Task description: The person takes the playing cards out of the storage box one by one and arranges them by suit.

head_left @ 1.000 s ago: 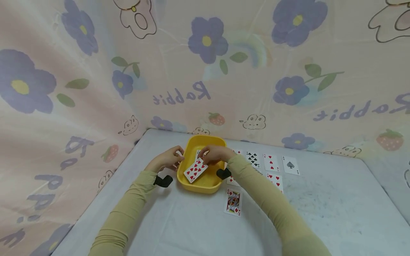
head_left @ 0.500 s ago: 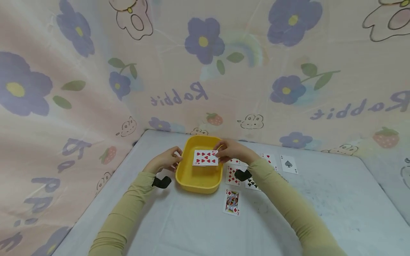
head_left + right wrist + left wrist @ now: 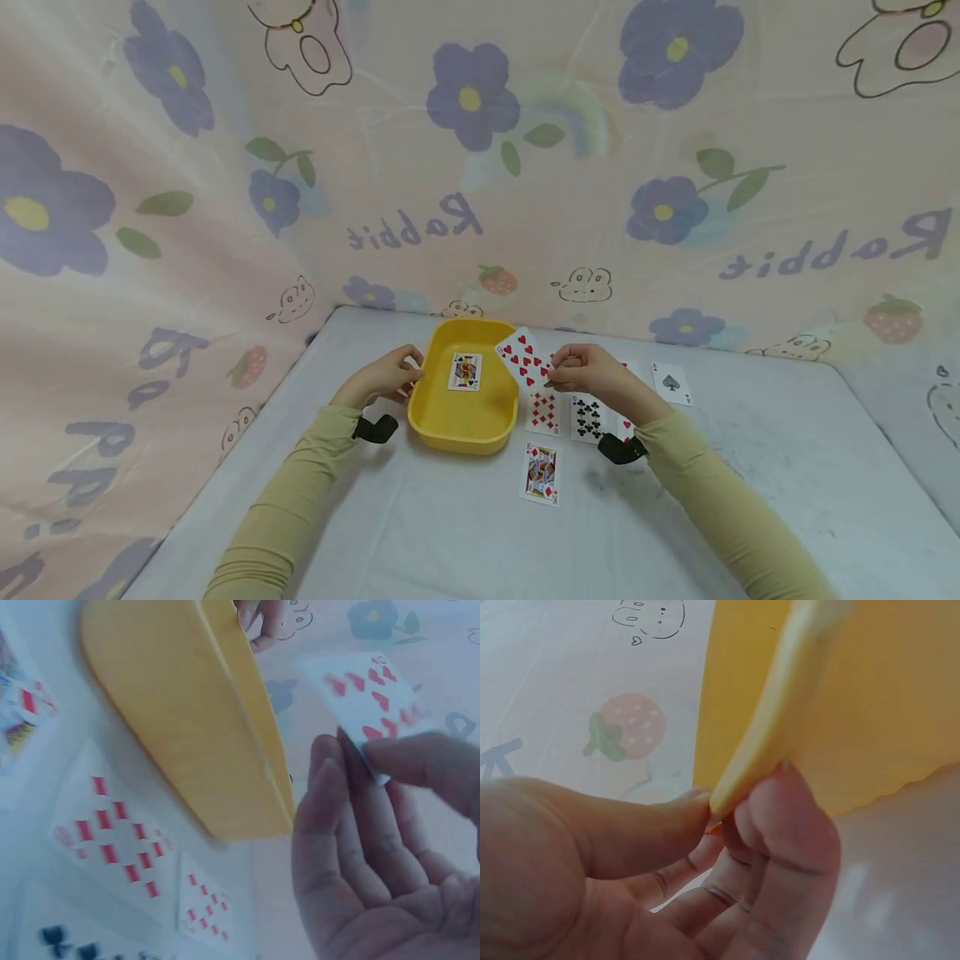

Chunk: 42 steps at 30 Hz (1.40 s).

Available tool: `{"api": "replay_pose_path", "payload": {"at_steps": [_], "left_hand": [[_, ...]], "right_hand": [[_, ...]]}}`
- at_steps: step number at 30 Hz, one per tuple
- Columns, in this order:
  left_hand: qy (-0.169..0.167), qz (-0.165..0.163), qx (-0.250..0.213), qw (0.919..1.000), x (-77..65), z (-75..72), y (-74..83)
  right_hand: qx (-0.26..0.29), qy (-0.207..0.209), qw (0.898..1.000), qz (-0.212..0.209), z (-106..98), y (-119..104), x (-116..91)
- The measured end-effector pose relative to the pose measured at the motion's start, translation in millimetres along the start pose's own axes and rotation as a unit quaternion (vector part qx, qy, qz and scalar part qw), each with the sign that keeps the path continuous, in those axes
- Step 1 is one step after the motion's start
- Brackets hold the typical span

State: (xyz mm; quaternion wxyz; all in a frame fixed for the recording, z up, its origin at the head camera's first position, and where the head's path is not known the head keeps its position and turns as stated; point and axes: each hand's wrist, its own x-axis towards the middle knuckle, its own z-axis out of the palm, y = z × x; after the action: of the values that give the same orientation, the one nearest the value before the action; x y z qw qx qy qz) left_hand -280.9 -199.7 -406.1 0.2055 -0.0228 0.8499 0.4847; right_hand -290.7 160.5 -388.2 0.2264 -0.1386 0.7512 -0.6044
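Note:
My left hand [image 3: 381, 377] pinches the left rim of a yellow plastic tub [image 3: 462, 445]; in the left wrist view the thumb and index finger [image 3: 791, 825] lie on either side of that rim. A face card [image 3: 465, 372] lies face up on the tub's floor. Between thumb and fingers, my right hand [image 3: 592, 377] holds a hearts playing card [image 3: 522, 358] by its edge, raised and tilted at the tub's right side. The right wrist view shows this hearts card [image 3: 375, 694] pinched at its lower corner.
Face-up cards lie in rows right of the tub: a diamonds card [image 3: 542, 414], a clubs card [image 3: 586, 418] and an ace of spades [image 3: 671, 382] among them, some partly under my right arm. Nearer stands apart a king of diamonds [image 3: 541, 473]. A printed curtain [image 3: 405, 150] backs the table.
My right hand has lifted the hearts card from inside the tub and carried it right, past the rim. The face card beneath now shows fully. My left hand stays on the rim.

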Motion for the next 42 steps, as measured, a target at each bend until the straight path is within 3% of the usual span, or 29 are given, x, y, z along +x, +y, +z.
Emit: {"api": "replay_pose_path", "payload": {"at_steps": [5, 11, 19, 26, 35, 42], "left_hand": [[-0.002, 0.004, -0.003, 1.0000, 0.7, 0.3, 0.6], [-0.002, 0.000, -0.001, 1.0000, 0.1, -0.2, 0.0], [-0.007, 0.007, -0.004, 0.9999, -0.3, -0.1, 2.2], [-0.006, 0.003, -0.003, 1.0000, -0.7, -0.3, 1.5], [-0.004, 0.004, -0.005, 1.0000, -2.7, 0.1, 2.1], [-0.004, 0.005, -0.005, 1.0000, -2.5, -0.7, 1.4]], "right_hand": [[0.005, 0.009, 1.000, -0.004, -10.7, 15.6, -27.3], [-0.039, 0.038, 0.999, 0.000, -26.3, 37.5, -62.6], [-0.040, 0.022, 0.998, 0.038, -41.0, 61.8, -107.9], [-0.091, 0.057, 0.991, 0.081, -49.9, 81.9, -134.4], [-0.062, -0.001, 0.990, 0.128, -55.4, 99.4, -158.9], [-0.024, -0.025, 0.990, 0.134, -55.1, 109.1, -164.6]]}}
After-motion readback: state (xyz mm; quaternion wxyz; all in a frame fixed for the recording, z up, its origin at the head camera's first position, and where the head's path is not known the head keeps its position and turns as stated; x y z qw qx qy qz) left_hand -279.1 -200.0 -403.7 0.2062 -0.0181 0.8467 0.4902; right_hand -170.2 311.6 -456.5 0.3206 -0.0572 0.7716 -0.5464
